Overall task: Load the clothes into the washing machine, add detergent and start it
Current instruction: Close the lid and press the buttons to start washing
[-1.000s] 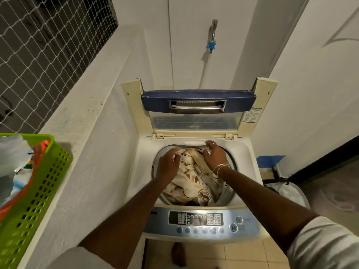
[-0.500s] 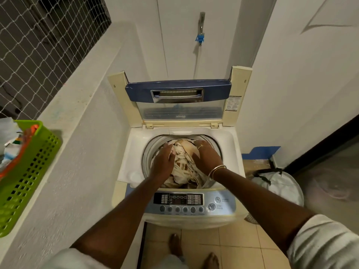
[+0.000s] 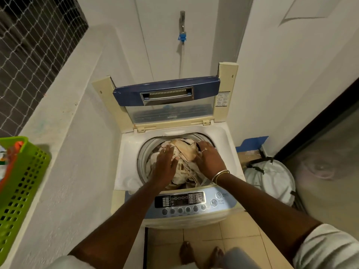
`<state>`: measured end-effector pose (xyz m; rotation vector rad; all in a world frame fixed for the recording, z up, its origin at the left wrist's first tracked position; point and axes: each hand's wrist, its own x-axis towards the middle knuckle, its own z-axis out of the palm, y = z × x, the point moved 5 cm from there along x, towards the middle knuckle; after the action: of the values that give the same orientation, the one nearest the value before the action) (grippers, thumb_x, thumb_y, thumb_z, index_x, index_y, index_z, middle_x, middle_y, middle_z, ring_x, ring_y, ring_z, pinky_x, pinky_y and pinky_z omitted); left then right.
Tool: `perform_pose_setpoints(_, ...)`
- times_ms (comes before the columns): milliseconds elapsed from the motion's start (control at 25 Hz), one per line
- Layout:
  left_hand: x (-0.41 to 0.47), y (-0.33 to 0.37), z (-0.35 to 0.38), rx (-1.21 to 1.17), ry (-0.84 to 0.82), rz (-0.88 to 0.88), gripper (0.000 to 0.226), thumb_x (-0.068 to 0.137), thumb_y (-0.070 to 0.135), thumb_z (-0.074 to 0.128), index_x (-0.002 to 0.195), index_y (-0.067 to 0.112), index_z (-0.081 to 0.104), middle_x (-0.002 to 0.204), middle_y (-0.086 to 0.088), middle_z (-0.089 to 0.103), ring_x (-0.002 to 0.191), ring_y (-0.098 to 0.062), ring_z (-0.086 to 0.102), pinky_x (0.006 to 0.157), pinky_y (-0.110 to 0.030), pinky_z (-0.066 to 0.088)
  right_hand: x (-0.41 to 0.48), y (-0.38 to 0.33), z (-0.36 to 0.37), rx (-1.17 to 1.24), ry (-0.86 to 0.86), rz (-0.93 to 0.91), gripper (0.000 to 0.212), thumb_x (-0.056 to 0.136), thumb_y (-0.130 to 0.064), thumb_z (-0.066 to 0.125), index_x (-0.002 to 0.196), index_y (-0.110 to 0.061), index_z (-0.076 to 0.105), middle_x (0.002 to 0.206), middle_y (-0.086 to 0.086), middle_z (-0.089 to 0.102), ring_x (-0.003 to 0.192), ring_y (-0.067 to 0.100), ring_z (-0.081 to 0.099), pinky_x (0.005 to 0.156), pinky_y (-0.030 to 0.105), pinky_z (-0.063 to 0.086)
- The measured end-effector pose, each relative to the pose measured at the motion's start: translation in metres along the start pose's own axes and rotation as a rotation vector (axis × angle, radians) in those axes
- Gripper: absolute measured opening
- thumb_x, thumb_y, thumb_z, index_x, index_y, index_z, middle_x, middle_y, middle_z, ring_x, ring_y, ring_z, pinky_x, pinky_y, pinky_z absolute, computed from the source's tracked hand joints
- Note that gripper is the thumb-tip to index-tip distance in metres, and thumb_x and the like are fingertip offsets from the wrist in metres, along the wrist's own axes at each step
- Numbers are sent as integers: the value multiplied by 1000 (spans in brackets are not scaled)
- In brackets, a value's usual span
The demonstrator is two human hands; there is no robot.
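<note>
A top-loading washing machine (image 3: pixel 128 152) stands ahead with its blue-edged lid (image 3: pixel 167 92) raised upright. Beige and cream patterned clothes (image 3: pixel 184 150) fill the drum up to the rim. My left hand (image 3: pixel 165 166) lies flat on the pile with fingers spread. My right hand (image 3: pixel 209 160), with a ring and bangles at the wrist, rests palm down on the right side of the clothes. Neither hand grips the cloth. The control panel (image 3: pixel 184 200) with round buttons faces me at the front edge.
A green plastic basket (image 3: pixel 21 187) with packets sits on the white ledge at left, below a wire-mesh window. A white laundry bag (image 3: pixel 272 181) stands on the floor right of the machine. A tap (image 3: pixel 182 28) is on the back wall. My bare feet are on the tiles.
My hands have flattened from bunching the cloth to pressing palm down on the pile. The view has tilted back and down, showing my feet and more floor.
</note>
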<state>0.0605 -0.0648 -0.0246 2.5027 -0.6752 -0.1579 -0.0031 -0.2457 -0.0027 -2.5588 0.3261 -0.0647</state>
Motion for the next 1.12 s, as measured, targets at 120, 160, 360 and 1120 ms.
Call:
perform_pose_setpoints(120, 11, 33, 20, -45, -30, 94, 50, 101, 24, 49, 149, 15, 38, 158, -10, 33, 146, -29, 29, 115, -46, 34, -11, 23, -12, 19, 68, 59, 51, 95, -37, 54, 140, -16, 45, 142, 9, 51, 132, 26, 46, 110, 42, 39)
perform_pose_setpoints(160, 15, 46, 26, -58, -37, 113, 50, 101, 23, 48, 150, 16, 38, 158, -8, 32, 147, -28, 27, 116, -44, 33, -16, 32, -17, 15, 78, 86, 53, 96, -37, 53, 143, -14, 43, 147, 10, 47, 137, 27, 42, 113, 43, 36)
perform_pose_setpoints(360, 40, 125, 71, -93, -128, 223, 47, 103, 26, 44, 149, 16, 39, 159, -6, 32, 148, -27, 26, 118, -41, 28, -45, 97, -47, 25, 153, 226, 60, 101, -42, 47, 151, -12, 34, 158, 10, 34, 148, 26, 26, 120, 40, 24)
perform_pose_setpoints(1120, 59, 311, 254, 63, -510, 411, 54, 106, 39, 33, 155, 18, 23, 164, -4, 18, 152, -24, 10, 121, -43, 16, -126, 329, -98, 105, 186, 565, 60, 100, -45, 43, 151, -15, 34, 157, 8, 36, 147, 22, 28, 123, 40, 21)
